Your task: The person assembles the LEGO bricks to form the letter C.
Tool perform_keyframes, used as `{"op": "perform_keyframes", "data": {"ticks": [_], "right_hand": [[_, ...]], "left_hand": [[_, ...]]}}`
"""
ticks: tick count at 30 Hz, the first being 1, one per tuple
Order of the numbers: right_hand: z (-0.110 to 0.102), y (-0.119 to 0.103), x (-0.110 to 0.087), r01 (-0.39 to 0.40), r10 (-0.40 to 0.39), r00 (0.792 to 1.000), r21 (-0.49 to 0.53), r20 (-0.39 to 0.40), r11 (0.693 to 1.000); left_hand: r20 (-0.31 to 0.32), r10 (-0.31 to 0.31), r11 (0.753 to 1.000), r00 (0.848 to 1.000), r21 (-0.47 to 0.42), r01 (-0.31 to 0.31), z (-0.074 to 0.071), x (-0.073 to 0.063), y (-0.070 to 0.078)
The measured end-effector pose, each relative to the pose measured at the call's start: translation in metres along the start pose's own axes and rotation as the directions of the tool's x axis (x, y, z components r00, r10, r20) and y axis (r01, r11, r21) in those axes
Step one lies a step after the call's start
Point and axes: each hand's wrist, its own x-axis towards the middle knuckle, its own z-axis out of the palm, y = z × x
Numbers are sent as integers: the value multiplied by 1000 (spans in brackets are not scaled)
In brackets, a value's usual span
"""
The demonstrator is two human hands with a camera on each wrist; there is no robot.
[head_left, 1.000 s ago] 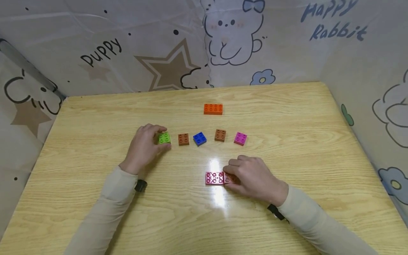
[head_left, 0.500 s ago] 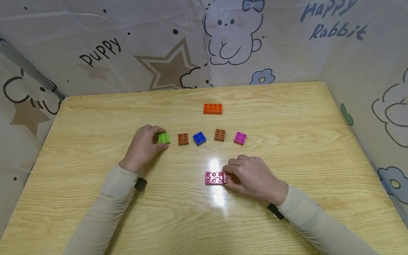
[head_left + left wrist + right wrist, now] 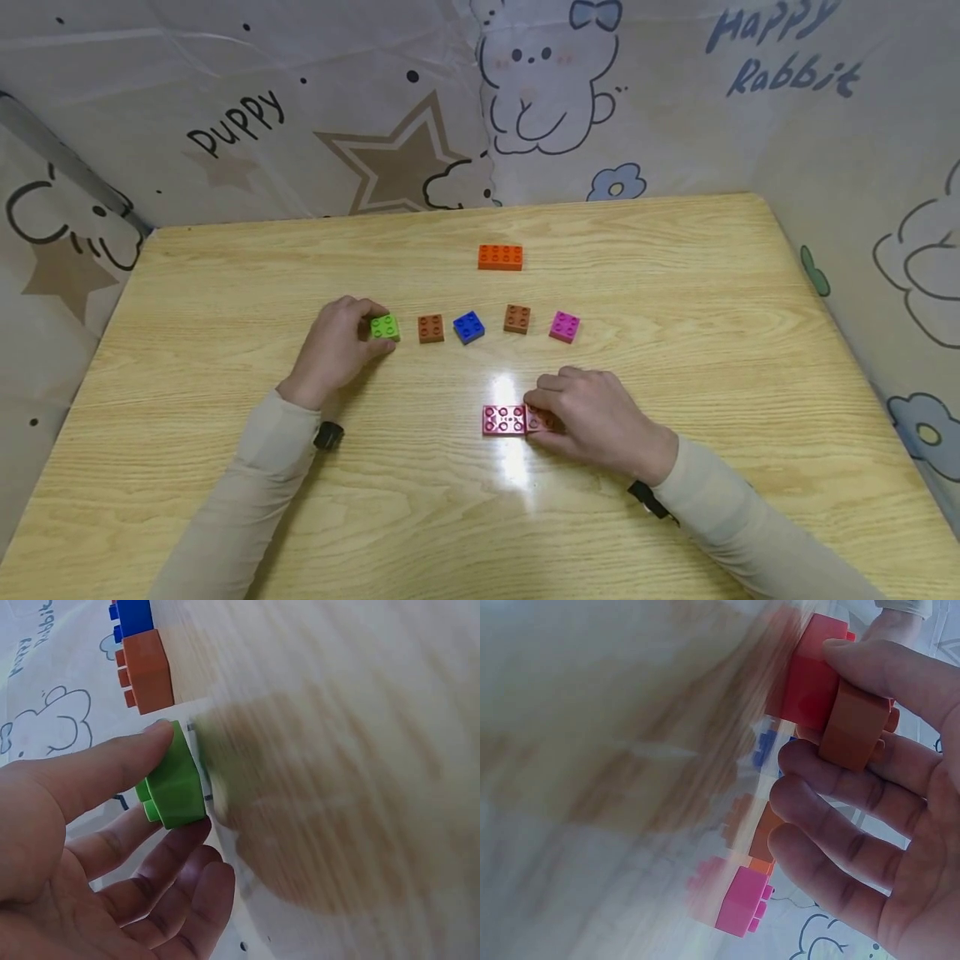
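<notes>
Thumb and fingers of my left hand [image 3: 330, 346] pinch a lime-green square toy brick [image 3: 176, 780] by its sides, at the left end of a loose row; whether it touches the table I cannot tell. Closer to me, my right hand [image 3: 603, 421] grips a brown square brick [image 3: 853, 726] set on the right end of a longer red brick [image 3: 504, 421]. The brown one appears to stick out past the red one's end. My fingers hide part of the brown brick in the head view.
A brown brick [image 3: 431, 328], a blue brick [image 3: 468, 327], another brown brick [image 3: 517, 318] and a pink brick [image 3: 564, 327] continue the row rightwards. Behind them lies a long orange brick [image 3: 500, 257]. Patterned cloth [image 3: 675, 125] borders the wooden table [image 3: 225, 275].
</notes>
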Motion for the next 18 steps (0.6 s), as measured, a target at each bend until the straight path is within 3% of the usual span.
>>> {"op": "perform_keyframes", "data": {"ticks": [6, 18], "right_hand": [[0, 0, 0, -4, 4, 1000, 5, 2, 1000], [-1, -1, 0, -2, 2, 1000, 6, 5, 1000]], "left_hand": [[-6, 25, 1000, 1000, -17, -25, 0, -7, 4], [6, 45, 998, 999, -51, -45, 1, -26, 27]]}}
